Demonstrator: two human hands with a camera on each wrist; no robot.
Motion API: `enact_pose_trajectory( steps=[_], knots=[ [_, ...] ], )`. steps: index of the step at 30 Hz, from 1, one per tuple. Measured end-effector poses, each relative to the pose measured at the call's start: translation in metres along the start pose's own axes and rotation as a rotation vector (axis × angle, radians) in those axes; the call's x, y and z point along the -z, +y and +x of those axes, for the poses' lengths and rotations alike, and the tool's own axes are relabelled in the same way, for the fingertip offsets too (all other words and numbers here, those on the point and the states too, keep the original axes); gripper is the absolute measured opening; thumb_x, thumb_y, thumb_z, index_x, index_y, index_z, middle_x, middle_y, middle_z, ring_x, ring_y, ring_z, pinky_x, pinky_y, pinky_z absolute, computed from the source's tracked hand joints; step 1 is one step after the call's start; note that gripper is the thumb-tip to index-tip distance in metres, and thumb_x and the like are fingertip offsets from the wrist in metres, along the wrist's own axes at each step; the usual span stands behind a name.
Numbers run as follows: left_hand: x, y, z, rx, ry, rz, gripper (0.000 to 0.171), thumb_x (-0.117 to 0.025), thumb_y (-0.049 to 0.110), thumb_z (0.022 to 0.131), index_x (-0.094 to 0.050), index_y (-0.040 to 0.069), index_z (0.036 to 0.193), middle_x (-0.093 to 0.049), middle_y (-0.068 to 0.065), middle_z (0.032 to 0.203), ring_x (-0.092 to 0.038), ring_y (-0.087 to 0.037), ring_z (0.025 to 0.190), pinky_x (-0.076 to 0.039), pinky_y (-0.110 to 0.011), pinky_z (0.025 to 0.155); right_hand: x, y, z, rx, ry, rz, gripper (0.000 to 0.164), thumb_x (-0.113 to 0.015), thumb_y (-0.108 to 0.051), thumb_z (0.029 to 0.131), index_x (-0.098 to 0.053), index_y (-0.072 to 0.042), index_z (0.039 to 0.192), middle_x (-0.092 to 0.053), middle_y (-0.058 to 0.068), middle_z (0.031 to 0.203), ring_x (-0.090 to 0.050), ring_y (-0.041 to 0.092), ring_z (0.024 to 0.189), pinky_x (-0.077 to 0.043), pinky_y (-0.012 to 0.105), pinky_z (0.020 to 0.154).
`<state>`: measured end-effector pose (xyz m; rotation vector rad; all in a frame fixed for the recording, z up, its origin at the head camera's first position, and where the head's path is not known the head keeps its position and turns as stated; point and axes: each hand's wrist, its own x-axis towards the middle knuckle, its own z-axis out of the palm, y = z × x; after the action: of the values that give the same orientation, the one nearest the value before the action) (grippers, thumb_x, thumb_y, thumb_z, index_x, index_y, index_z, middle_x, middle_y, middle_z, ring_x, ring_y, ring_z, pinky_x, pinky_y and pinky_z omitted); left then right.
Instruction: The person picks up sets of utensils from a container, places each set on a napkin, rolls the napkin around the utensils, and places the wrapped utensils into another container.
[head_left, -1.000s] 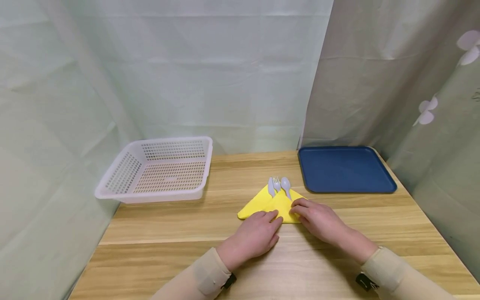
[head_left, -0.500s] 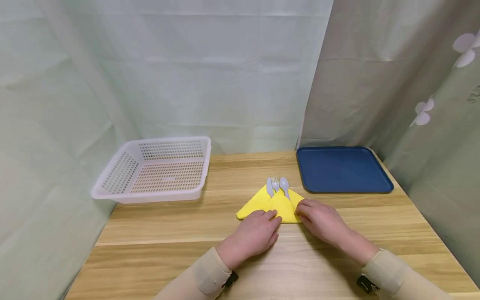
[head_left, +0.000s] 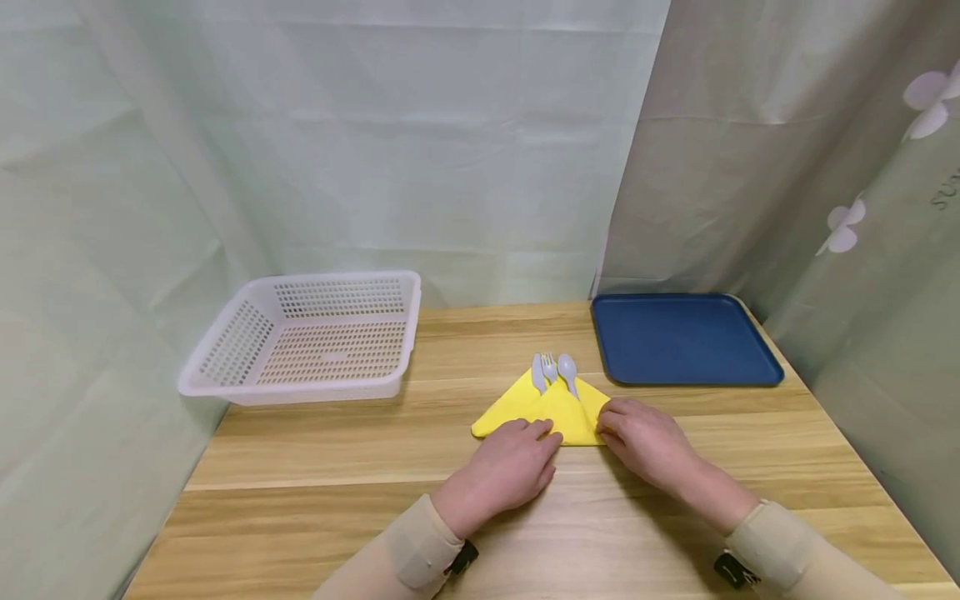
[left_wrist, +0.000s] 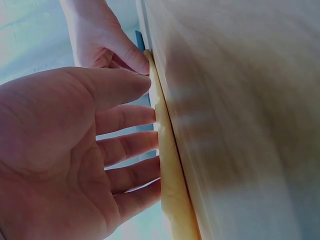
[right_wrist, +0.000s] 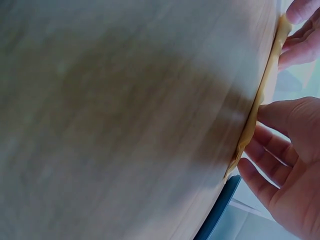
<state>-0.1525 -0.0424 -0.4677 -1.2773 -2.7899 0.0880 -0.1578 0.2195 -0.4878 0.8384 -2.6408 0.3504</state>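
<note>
A folded yellow napkin [head_left: 558, 417] lies flat on the wooden table. Out of its top fold stick a pale grey plastic knife [head_left: 537, 373], a fork [head_left: 550, 367] and a spoon [head_left: 567, 372], side by side. My left hand [head_left: 510, 467] rests its fingertips on the napkin's lower middle; the left wrist view shows those fingers [left_wrist: 132, 145] nearly straight. At the napkin's right corner is my right hand [head_left: 648, 442]. Its thumb and fingertips touch the cloth, spread apart in the right wrist view [right_wrist: 280, 150]. The corner itself is hidden beneath that hand.
A white perforated basket [head_left: 386, 389] stands at the back left of the table. At the back right lies a blue tray [head_left: 686, 342]. Pale curtains [head_left: 450, 150] hang behind the table and along both sides.
My right hand has slid a little rightward over the napkin, from beside the fold to its right corner. My left hand stays in place. The head view has shifted slightly.
</note>
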Motion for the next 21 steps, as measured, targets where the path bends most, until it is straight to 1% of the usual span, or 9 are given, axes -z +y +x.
enact_pose_trajectory(
  steps=[6, 13, 21],
  knots=[
    [-0.0014, -0.0002, 0.0001, 0.009, 0.008, -0.003, 0.040, -0.070, 0.036, 0.108, -0.072, 0.015, 0.142, -0.069, -0.007, 0.146, -0.067, -0.022, 0.129, -0.051, -0.036, 0.111, 0.0011, 0.0001, -0.0021, -0.067, 0.001, 0.002, 0.028, -0.097, -0.006, 0.082, -0.074, -0.020, 0.088, -0.065, -0.006, 0.093, -0.065, 0.018, 0.086, -0.059, 0.039, 0.073],
    [0.0005, 0.0003, 0.0001, 0.008, 0.011, 0.004, 0.039, -0.069, 0.035, 0.108, -0.073, 0.015, 0.142, -0.069, -0.007, 0.144, -0.067, -0.022, 0.128, -0.051, -0.036, 0.109, 0.0016, 0.0003, -0.0036, -0.135, 0.000, -0.019, 0.025, -0.096, -0.010, 0.083, -0.073, -0.019, 0.086, -0.061, -0.005, 0.091, -0.059, 0.017, 0.080, -0.055, 0.038, 0.068],
    [-0.0009, -0.0003, -0.0008, 0.005, 0.018, 0.005, 0.040, -0.070, 0.035, 0.108, -0.072, 0.015, 0.143, -0.069, -0.006, 0.145, -0.067, -0.022, 0.128, -0.051, -0.036, 0.110, 0.0046, 0.0021, -0.0059, -0.225, -0.033, -0.034, 0.026, -0.096, -0.017, 0.084, -0.071, -0.016, 0.088, -0.064, -0.001, 0.094, -0.061, 0.022, 0.083, -0.055, 0.042, 0.071]
  ],
)
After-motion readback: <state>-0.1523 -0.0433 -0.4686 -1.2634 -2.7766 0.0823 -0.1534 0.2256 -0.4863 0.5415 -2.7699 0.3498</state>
